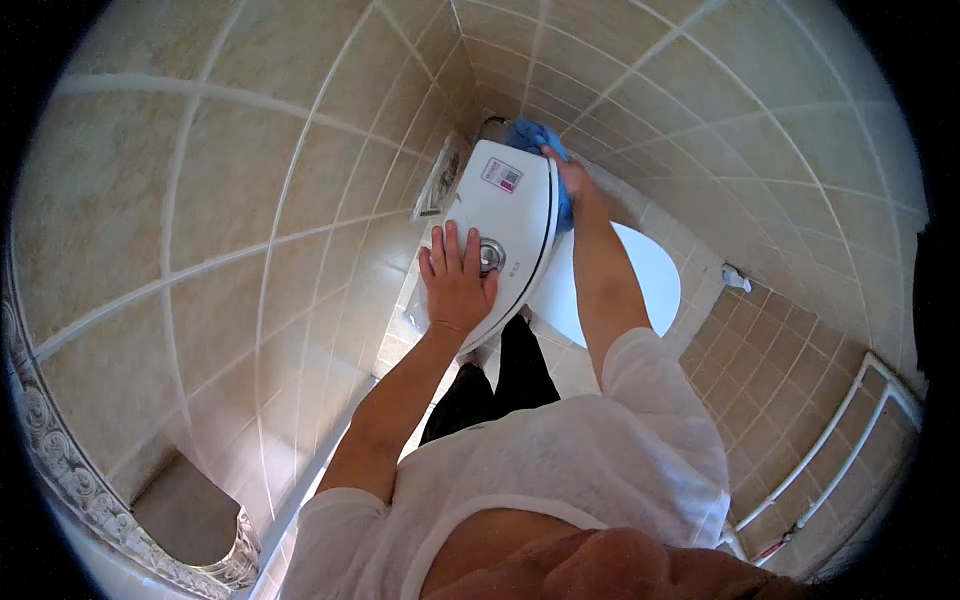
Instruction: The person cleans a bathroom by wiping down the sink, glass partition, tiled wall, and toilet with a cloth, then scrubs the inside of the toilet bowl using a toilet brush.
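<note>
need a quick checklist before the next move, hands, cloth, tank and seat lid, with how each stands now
1. Left hand resting on the tank: ok, spread on its top.
2. Flush button free of contact: cannot tell, the left hand lies right beside it.
3. Right hand on the cloth: ok, at the tank's far end, though the grip is partly hidden.
4. Cloth gathered out of the way: not ok, some of it hangs down along the tank's curved edge.
5. Seat lid down: ok, it looks closed, partly behind the right arm.
</note>
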Available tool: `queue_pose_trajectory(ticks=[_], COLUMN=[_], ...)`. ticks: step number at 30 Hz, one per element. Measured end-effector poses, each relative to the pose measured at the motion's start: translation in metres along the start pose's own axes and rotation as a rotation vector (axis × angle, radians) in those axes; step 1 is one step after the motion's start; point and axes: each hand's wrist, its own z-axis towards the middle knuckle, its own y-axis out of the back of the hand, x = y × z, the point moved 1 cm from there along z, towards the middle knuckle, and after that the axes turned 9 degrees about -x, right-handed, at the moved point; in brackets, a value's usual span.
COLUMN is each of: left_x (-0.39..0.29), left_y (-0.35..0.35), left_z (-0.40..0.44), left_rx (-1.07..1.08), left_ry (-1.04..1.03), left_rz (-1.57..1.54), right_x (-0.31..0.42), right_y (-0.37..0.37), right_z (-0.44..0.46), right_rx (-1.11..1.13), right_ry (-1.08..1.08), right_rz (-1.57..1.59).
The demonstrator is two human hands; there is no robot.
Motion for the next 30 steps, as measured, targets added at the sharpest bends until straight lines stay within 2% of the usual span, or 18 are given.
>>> queue_pose_trajectory(ticks=[4,6,7,11,13,15,16,17,18,19,22,23,25,27,29,30], left_x=[0.000,0.002,0.001,0.002,0.002,0.003,0.003,0.002,0.002,0.002,0.001,0.001,0.001,-0.001,0.003,0.004], left_y=[0.000,-0.004,-0.006,-0.008,-0.010,-0.012,-0.013,-0.014,-0.016,-0.016,-0.013,-0.013,-0.015,-0.007,-0.018,-0.020], left_z=[-0.001,-0.003,-0.003,-0.005,-0.005,-0.004,-0.005,-0.005,-0.005,-0.005,-0.002,-0.002,-0.004,0.005,-0.006,-0.009], left_rx=[-0.054,-0.099,-0.158,-0.174,-0.226,-0.230,-0.232,-0.233,-0.246,-0.260,-0.202,-0.209,-0.238,-0.255,-0.284,-0.287], left_ry=[-0.041,-0.077,-0.092,-0.105,-0.106,-0.104,-0.101,-0.102,-0.096,-0.088,-0.051,-0.043,-0.044,-0.054,-0.074,-0.066], left_rz=[0.034,0.041,0.052,0.038,0.033,0.048,0.066,0.065,0.070,0.076,0.075,0.078,0.078,0.069,0.082,0.086], right_x=[-0.061,-0.087,-0.078,-0.086,-0.109,-0.124,-0.126,-0.116,-0.125,-0.139,-0.132,-0.127,-0.099,-0.080,-0.039,-0.025], right_y=[-0.016,-0.030,-0.019,-0.011,-0.024,-0.036,-0.039,-0.037,-0.056,-0.077,-0.080,-0.072,-0.035,-0.020,0.014,0.023], right_z=[-0.023,-0.040,-0.074,-0.161,-0.190,-0.237,-0.264,-0.295,-0.302,-0.300,-0.279,-0.265,-0.234,-0.218,-0.170,-0.159], right_rx=[-0.048,-0.109,-0.014,-0.032,-0.116,-0.052,-0.139,-0.100,-0.136,-0.172,-0.289,-0.343,-0.326,-0.382,-0.228,-0.213], right_ry=[-0.070,0.059,-0.053,-0.013,0.211,0.113,0.199,0.237,0.402,0.517,0.574,0.588,0.616,0.854,0.690,0.722], right_rz=[0.249,0.647,0.738,0.920,0.960,1.001,0.795,0.725,0.768,0.681,0.672,0.459,0.413,0.409,0.471,0.419])
